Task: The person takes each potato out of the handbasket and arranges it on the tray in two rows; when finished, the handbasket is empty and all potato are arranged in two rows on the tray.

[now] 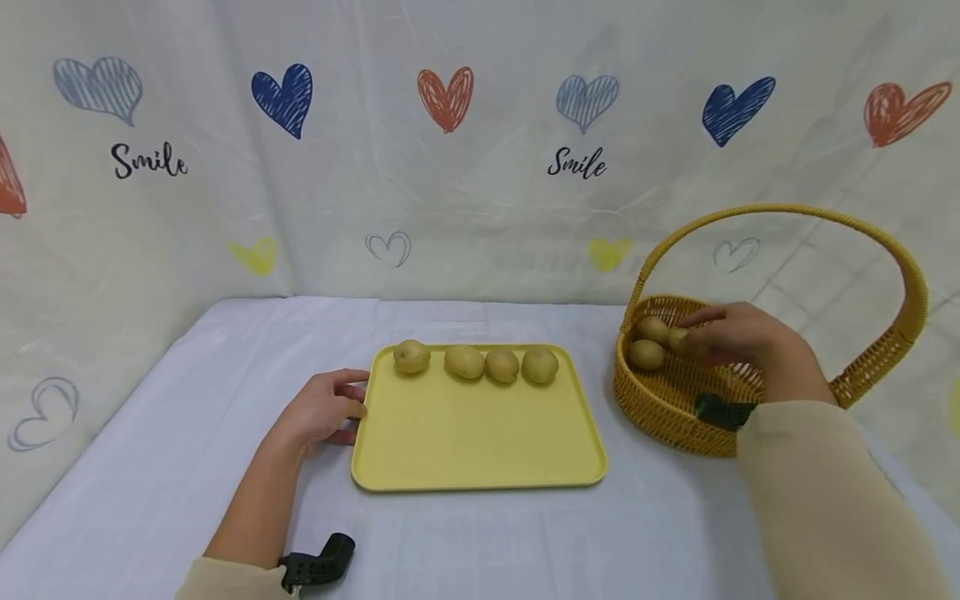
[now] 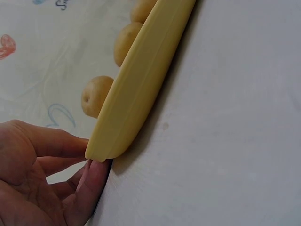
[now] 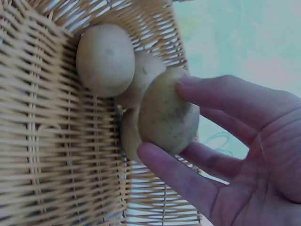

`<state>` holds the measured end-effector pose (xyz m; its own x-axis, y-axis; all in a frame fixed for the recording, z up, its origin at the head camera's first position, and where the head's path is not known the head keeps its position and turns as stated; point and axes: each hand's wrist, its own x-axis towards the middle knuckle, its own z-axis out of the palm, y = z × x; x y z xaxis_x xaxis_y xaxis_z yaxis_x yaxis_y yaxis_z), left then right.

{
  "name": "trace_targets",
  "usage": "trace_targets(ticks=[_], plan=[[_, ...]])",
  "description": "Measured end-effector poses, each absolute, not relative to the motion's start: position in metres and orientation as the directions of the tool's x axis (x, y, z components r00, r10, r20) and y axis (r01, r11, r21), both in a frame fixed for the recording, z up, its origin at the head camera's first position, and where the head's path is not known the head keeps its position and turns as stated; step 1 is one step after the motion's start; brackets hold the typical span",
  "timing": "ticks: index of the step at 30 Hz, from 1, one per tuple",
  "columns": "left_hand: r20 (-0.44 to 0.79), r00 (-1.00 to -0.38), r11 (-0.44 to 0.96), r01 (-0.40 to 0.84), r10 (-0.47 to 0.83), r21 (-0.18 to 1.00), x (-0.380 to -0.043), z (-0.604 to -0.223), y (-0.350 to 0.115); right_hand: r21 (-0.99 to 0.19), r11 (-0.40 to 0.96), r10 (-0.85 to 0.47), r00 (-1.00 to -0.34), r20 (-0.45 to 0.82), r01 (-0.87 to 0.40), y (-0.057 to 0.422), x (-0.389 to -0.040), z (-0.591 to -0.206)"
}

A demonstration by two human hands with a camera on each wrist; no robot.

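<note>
My right hand (image 1: 746, 337) is inside the wicker basket (image 1: 652, 412) on the right. It grips a potato (image 3: 162, 113) between thumb and fingers. Beside that one, more potatoes lie against the basket wall, the nearest a pale potato (image 3: 106, 61) in the right wrist view. On the left, my left hand (image 1: 322, 408) pinches the left edge of a yellow tray (image 1: 480, 437), its fingertips at the rim in the left wrist view. Several potatoes stand in a row along the tray's far side, with a small gap after the leftmost potato (image 1: 412, 357).
A tall arched handle (image 1: 780, 208) rises over the basket, and my right forearm passes in front of its near end. White cloth (image 1: 465, 542) covers the table. Behind it hangs a pale backdrop (image 1: 495, 200) printed with hearts and lettering.
</note>
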<state>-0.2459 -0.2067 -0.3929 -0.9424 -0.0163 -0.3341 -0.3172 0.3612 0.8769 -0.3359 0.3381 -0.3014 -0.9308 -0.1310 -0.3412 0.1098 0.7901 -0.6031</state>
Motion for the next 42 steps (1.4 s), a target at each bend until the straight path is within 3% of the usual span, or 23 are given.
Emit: trace_targets(ticks=[11, 19, 28, 30, 37, 42], plan=[[-0.34, -0.94, 0.365, -0.326, -0.028, 0.872, -0.248, -0.395, -0.206, -0.767, 0.61, -0.022, -0.964, -0.267, 0.198, 0.331, -0.326, -0.299], [-0.333, -0.943, 0.357, -0.317, -0.017, 0.879, -0.246, -0.396, -0.207, -0.762, 0.63, 0.053, -0.987, -0.149, 0.149, 0.315, -0.316, -0.294], [-0.325, -0.946, 0.37, -0.308, -0.017, 0.877, -0.246, -0.394, -0.209, -0.833, 0.529, 0.162, -0.983, -0.088, 0.162, 0.295, -0.306, -0.305], [-0.325, -0.945, 0.367, -0.308, -0.017, 0.878, -0.246, -0.395, -0.209, -0.867, 0.471, 0.205, -0.976, -0.073, 0.164, 0.291, -0.304, -0.308], [-0.321, -0.947, 0.364, -0.305, -0.019, 0.88, -0.245, -0.396, -0.208, -0.993, 0.018, 0.32, -0.941, -0.107, 0.119, 0.279, -0.292, -0.311], [-0.318, -0.948, 0.363, -0.302, -0.016, 0.881, -0.245, -0.394, -0.207, -0.991, -0.133, 0.326, -0.943, -0.062, 0.019, 0.272, -0.283, -0.31]])
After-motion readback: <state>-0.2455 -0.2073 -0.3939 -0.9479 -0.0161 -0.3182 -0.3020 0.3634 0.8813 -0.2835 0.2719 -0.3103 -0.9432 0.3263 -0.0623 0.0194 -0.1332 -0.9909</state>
